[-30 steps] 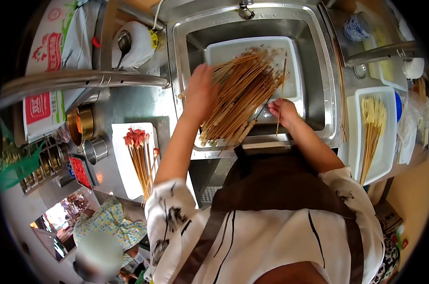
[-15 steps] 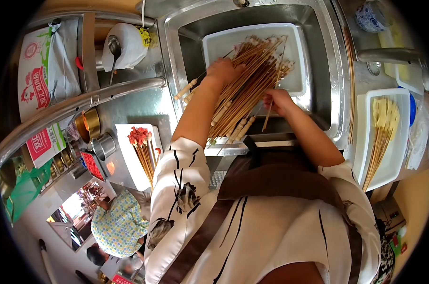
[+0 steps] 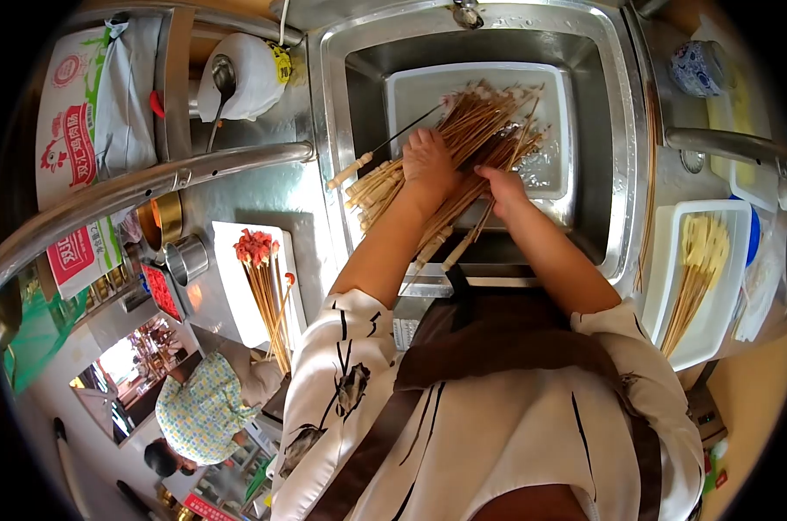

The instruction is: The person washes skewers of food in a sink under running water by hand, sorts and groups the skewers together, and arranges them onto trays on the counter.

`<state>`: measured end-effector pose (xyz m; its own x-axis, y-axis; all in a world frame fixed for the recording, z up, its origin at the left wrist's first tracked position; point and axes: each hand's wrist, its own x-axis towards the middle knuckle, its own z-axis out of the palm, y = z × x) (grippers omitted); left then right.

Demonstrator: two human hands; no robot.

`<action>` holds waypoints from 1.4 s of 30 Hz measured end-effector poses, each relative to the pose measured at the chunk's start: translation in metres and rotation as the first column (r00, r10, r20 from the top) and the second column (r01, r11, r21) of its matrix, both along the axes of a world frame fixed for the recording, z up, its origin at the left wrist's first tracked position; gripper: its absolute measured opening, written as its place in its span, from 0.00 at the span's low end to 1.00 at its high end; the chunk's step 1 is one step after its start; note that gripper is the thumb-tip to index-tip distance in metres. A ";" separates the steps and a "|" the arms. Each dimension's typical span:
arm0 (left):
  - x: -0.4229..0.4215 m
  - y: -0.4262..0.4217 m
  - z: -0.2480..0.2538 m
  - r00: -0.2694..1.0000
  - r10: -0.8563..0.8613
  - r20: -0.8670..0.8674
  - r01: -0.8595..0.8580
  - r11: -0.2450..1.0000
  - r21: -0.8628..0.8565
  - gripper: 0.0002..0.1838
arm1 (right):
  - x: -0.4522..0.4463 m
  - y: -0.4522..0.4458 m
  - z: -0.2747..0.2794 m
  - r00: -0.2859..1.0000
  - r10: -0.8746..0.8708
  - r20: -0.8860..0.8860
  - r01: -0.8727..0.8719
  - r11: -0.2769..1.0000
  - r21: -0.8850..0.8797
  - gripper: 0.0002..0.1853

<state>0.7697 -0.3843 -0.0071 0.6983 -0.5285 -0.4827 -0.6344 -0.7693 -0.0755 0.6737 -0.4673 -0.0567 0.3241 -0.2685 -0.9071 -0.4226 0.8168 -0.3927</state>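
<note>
A large heap of thin wooden skewers (image 3: 480, 123), some with thicker pale handles (image 3: 378, 187), lies slantwise in a white tub (image 3: 569, 113) inside the steel sink (image 3: 615, 165). My left hand (image 3: 430, 163) rests on the left part of the heap, fingers bent over the sticks. On the heap's right side, my right hand (image 3: 502, 187) is closed around skewers, thumb pressed against them. A dark metal skewer (image 3: 411, 126) sticks out at the left, beyond my left hand. The far skewer ends hold pale and brownish pieces, too small to name.
Left, a white tray (image 3: 230, 300) holds skewers with red pieces (image 3: 256, 247). Right, a white tub (image 3: 660, 286) holds skewers with yellow pieces (image 3: 704, 243). A metal rail (image 3: 228, 162) crosses the left counter. A person (image 3: 202, 408) in a patterned top is at lower left. The tap (image 3: 467, 15) is above.
My left hand has moved down and right over the heap, nearer my right hand. More handled skewers show at the left. My right hand now grips at the heap's right side.
</note>
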 end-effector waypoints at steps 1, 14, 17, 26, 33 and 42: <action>-0.005 0.000 -0.002 1.000 0.006 0.024 -0.007 1.000 0.017 0.45 | -0.001 0.003 -0.005 1.000 0.005 0.003 -0.005 1.000 0.001 0.14; 0.030 -0.003 -0.005 0.932 0.183 -0.314 -0.213 0.975 -0.062 0.32 | -0.003 -0.009 -0.028 0.999 0.043 0.028 -0.044 0.998 0.047 0.12; 0.059 -0.007 -0.005 0.803 0.153 -0.577 -0.162 0.986 0.036 0.31 | -0.014 -0.021 -0.042 0.993 0.080 0.086 -0.092 0.986 0.140 0.11; 0.053 -0.021 -0.009 0.720 0.225 -0.657 -0.254 0.966 0.052 0.27 | -0.016 -0.018 -0.031 0.983 -0.039 0.181 -0.002 0.975 0.222 0.12; -0.001 -0.022 0.001 0.932 0.004 -0.362 -0.050 0.992 -0.116 0.35 | -0.004 -0.008 -0.026 0.977 -0.104 0.189 0.070 0.982 0.176 0.13; -0.072 -0.038 0.012 0.983 0.031 -0.183 -0.049 0.994 -0.095 0.36 | -0.040 -0.025 -0.003 0.781 -0.462 0.420 0.133 0.780 0.611 0.23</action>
<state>0.6982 -0.4224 0.0046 0.6256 -0.5531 -0.5503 -0.5992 -0.7923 0.1151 0.6337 -0.4919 -0.0599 0.7706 0.0234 -0.6368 0.0178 0.9981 0.0582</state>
